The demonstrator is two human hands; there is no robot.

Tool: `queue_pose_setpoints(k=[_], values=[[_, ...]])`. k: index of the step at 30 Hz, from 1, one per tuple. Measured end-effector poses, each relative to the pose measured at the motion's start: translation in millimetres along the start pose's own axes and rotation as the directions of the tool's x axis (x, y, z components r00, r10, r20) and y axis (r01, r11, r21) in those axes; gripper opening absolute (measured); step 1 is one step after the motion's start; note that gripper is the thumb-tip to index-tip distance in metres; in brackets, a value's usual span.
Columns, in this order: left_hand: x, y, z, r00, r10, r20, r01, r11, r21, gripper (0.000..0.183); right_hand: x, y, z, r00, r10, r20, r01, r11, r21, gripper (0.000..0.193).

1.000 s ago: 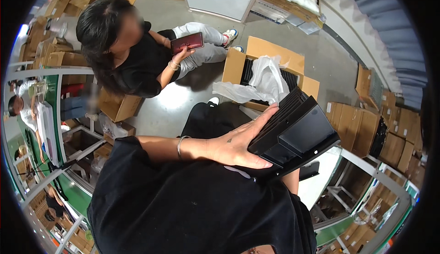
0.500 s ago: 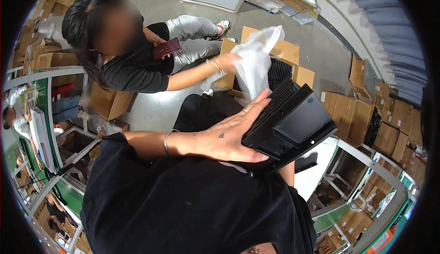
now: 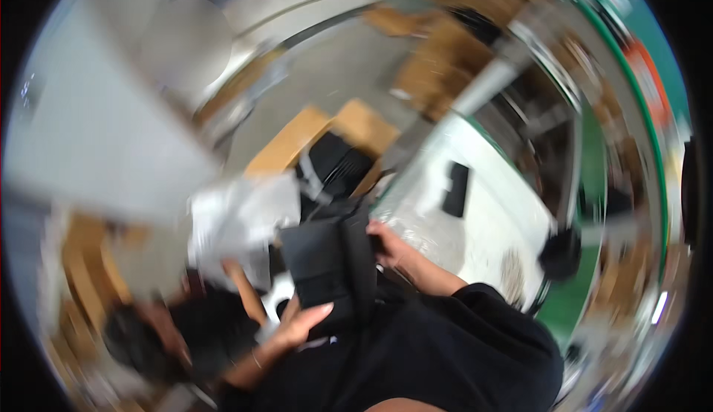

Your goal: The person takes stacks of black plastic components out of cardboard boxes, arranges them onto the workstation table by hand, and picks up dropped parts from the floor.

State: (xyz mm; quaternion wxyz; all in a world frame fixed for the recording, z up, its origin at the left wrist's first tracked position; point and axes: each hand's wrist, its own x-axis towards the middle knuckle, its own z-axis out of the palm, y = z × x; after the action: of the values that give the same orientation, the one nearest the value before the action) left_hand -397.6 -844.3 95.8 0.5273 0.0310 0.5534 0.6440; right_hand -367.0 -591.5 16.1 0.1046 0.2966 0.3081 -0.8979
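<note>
Swung round and blurred since half a second ago, the view now puts the black case (image 3: 327, 263) low in the middle, held between both hands. Underneath it, the left hand (image 3: 301, 324) lies flat with fingers spread, while the right hand (image 3: 386, 245) grips its right edge, beside a white table (image 3: 490, 211) and an open cardboard box (image 3: 334, 144).

Motion blur smears everything: the black case (image 3: 327, 263) hides the right hand's (image 3: 392, 247) fingertips, and the white wrapping (image 3: 238, 219) beside it stays shapeless.
</note>
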Motion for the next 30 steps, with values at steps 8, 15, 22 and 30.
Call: queue_pose_setpoints(k=[8, 15, 22, 30], values=[[105.6, 65.9, 116.4, 0.913, -0.215, 0.346, 0.123, 0.955, 0.269, 0.05, -109.5, -15.1, -87.2, 0.888, -0.39, -0.243, 0.459, 0.777, 0.431, 0.037], [226.9, 85.2, 342.8, 0.539, -0.643, 0.545, 0.102, 0.692, 0.715, 0.041, -224.2, -49.2, -201.9, 0.541, -0.63, -0.557, 0.834, 0.317, 0.452, 0.044], [301.2, 71.7, 519.0, 0.489, -0.665, 0.564, -0.132, 0.583, 0.802, 0.032, -256.1, -105.4, -307.1, 0.288, -0.69, -0.664, 0.91, -0.019, 0.414, 0.041], [409.6, 24.4, 619.5, 0.505, -0.743, 0.44, -0.014, 0.503, 0.864, 0.029, -239.5, -132.5, -413.5, 0.121, -0.621, -0.774, 0.901, -0.259, 0.349, 0.034]])
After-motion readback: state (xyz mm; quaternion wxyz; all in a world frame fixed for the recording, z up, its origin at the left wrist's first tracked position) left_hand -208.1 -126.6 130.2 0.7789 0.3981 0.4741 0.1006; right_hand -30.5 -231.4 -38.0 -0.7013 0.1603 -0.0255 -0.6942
